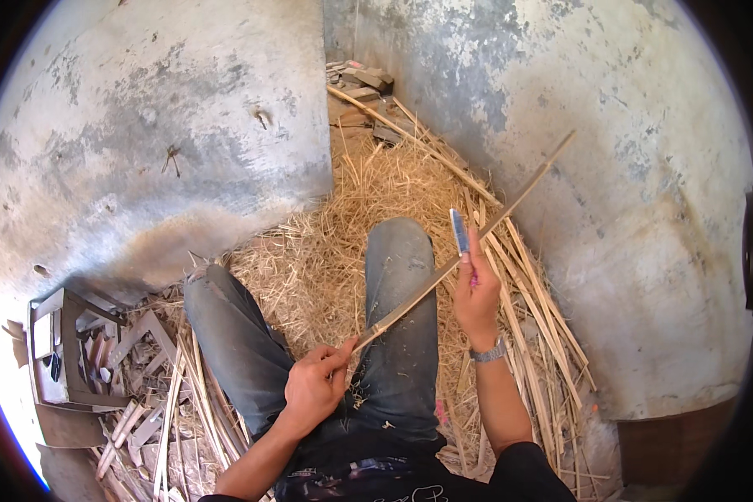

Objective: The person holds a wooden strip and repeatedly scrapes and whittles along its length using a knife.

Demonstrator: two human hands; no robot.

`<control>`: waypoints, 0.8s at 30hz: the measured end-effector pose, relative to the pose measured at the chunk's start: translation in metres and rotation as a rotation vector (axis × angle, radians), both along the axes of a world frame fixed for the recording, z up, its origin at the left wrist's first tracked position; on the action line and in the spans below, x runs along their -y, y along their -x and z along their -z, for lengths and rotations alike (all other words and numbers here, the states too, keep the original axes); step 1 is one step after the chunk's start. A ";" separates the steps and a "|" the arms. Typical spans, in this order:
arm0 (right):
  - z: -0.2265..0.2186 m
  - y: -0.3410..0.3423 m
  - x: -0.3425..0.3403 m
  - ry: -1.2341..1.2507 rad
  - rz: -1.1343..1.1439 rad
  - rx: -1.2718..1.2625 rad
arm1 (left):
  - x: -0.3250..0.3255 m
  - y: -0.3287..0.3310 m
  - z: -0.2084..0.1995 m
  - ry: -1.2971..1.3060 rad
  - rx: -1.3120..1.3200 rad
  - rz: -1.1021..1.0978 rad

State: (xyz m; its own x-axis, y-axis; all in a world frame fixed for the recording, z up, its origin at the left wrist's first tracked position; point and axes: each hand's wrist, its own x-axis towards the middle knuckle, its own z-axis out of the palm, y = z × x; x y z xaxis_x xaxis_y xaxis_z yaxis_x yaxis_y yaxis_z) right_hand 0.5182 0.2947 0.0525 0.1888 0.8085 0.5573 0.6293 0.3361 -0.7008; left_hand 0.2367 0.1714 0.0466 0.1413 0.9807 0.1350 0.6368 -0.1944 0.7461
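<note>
A long, thin bamboo strip (pixel 422 290) slants across my lap, its far end rising to the right toward the wall. My left hand (pixel 316 386) is closed around the near end of this strip, above my thighs. In my right hand (pixel 478 299) is a knife, gripped with the blade (pixel 459 232) pointing up and away from me. The strip passes just by the blade and the fingers of that hand; whether the edge touches it I cannot tell. A bit of pink shows on the handle, most of which the fingers hide. A metal watch (pixel 488 351) circles my right wrist.
Pale shavings (pixel 309 289) cover the floor around my knees. Long split strips (pixel 527 284) lie along the right wall (pixel 644 251), and more strips (pixel 194 393) lie at my left. A wooden frame (pixel 75 397) with scraps stands at the left. Broken bricks (pixel 364 81) fill the far corner.
</note>
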 end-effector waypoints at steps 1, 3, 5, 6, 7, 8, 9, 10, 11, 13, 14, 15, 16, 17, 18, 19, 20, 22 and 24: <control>0.000 -0.009 -0.004 -0.012 0.022 0.054 | 0.001 0.001 0.001 -0.029 -0.022 -0.024; 0.001 -0.032 -0.017 -0.047 0.067 0.094 | 0.002 0.000 0.004 -0.025 -0.037 -0.023; -0.004 -0.044 -0.030 -0.049 0.165 0.139 | 0.003 0.003 0.005 -0.027 -0.062 -0.030; -0.004 -0.052 -0.037 -0.051 0.167 0.140 | 0.004 0.004 0.008 -0.063 -0.110 -0.024; 0.000 -0.062 -0.043 -0.081 0.190 0.152 | 0.005 0.003 0.010 -0.098 -0.156 -0.015; 0.005 -0.071 -0.047 -0.112 0.214 0.165 | 0.006 0.001 0.011 -0.098 -0.153 -0.010; 0.009 -0.073 -0.049 -0.136 0.193 0.178 | 0.007 -0.001 0.014 -0.101 -0.192 -0.007; 0.015 -0.073 -0.046 -0.130 0.195 0.180 | 0.009 -0.002 0.016 -0.104 -0.231 -0.004; 0.023 -0.070 -0.041 -0.089 0.102 0.178 | 0.009 -0.004 0.016 -0.099 -0.229 -0.001; 0.029 -0.046 -0.029 -0.134 -0.021 0.187 | 0.009 -0.005 0.015 -0.068 -0.224 0.011; 0.033 -0.036 -0.020 -0.128 -0.023 0.184 | 0.011 -0.004 0.016 -0.062 -0.227 0.009; 0.035 -0.028 -0.011 -0.109 -0.050 0.210 | 0.012 -0.004 0.015 -0.075 -0.241 -0.002; 0.036 -0.025 -0.006 -0.090 -0.078 0.235 | 0.012 -0.004 0.015 -0.087 -0.256 -0.015; 0.036 -0.027 -0.006 -0.108 -0.090 0.259 | 0.011 -0.004 0.014 -0.090 -0.256 -0.016; 0.036 -0.039 -0.010 -0.108 -0.085 0.261 | 0.010 -0.005 0.014 -0.107 -0.265 -0.008; 0.035 -0.053 -0.022 -0.083 -0.006 0.252 | 0.010 -0.006 0.013 -0.125 -0.279 -0.002; 0.036 -0.063 -0.031 -0.072 0.034 0.246 | 0.012 -0.006 0.015 -0.125 -0.281 0.000; 0.026 -0.074 -0.047 -0.082 0.102 0.200 | 0.012 -0.008 0.019 -0.162 -0.311 0.003; 0.027 -0.078 -0.050 -0.101 0.131 0.160 | 0.012 -0.009 0.018 -0.157 -0.296 0.008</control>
State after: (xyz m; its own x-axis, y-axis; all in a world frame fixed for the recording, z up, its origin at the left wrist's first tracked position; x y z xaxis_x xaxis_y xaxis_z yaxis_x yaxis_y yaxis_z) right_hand 0.5961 0.3443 0.0257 0.1913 0.7217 0.6652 0.7724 0.3075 -0.5558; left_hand 0.2459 0.1596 0.0281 0.2047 0.9499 0.2363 0.8194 -0.2984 0.4895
